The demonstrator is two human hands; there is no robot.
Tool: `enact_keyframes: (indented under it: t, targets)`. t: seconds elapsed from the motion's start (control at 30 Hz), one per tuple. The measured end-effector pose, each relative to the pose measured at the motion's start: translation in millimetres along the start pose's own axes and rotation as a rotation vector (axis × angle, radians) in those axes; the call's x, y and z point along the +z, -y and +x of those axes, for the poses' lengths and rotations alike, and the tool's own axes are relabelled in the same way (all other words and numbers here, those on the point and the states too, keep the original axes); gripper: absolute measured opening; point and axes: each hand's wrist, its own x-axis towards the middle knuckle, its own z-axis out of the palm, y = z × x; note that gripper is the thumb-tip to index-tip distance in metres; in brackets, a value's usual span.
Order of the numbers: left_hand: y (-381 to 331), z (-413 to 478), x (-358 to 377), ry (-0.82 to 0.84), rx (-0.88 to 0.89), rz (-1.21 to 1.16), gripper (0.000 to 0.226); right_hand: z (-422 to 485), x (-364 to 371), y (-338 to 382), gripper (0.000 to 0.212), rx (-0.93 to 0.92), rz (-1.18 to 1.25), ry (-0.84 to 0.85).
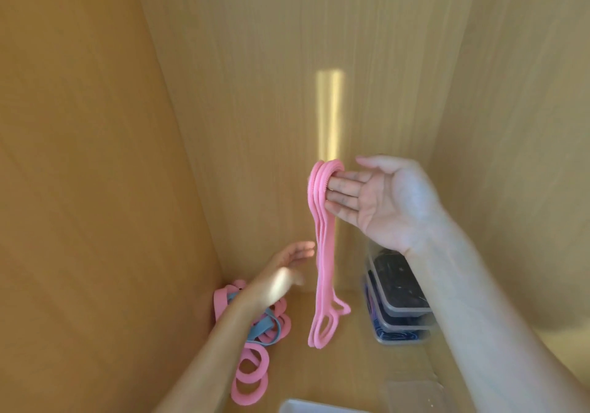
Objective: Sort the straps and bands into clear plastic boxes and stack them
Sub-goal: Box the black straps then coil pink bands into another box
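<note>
I read step as sorting: right hand (pixel 380 195), fingers straight, carries pink straps (pixel 322 253) hanging over fingertips, above shelf floor. Left hand (pixel 284 272) blurred, open, holds nothing, beside straps. Loose pile (pixel 255 342) remains. Next, I judge: fold straps, lower into open clear box (pixel 319 405).

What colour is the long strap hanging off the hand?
Pink. The strap hangs from the right hand, clearest in the head view.
</note>
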Motion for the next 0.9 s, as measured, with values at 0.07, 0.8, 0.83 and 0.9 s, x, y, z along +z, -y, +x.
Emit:
enact_keyframes:
  t: [0.07,0.8,0.83,0.9]
  targets:
    - [11,-1,8,0.038,0.001,0.022,0.062,-3,1,2,0.044,0.001,0.005,0.028]
    - [26,-3,27,0.009,-0.034,0.024,0.069,-13,15,4,0.055,0.007,0.040,0.192]
    - [26,-4,28,0.009,-0.017,0.021,0.065,-13,18,6,0.060,0.000,0.045,0.200]
    - [23,-4,33,-0.028,0.005,0.022,0.038,-13,23,9,0.068,-0.011,0.055,0.211]
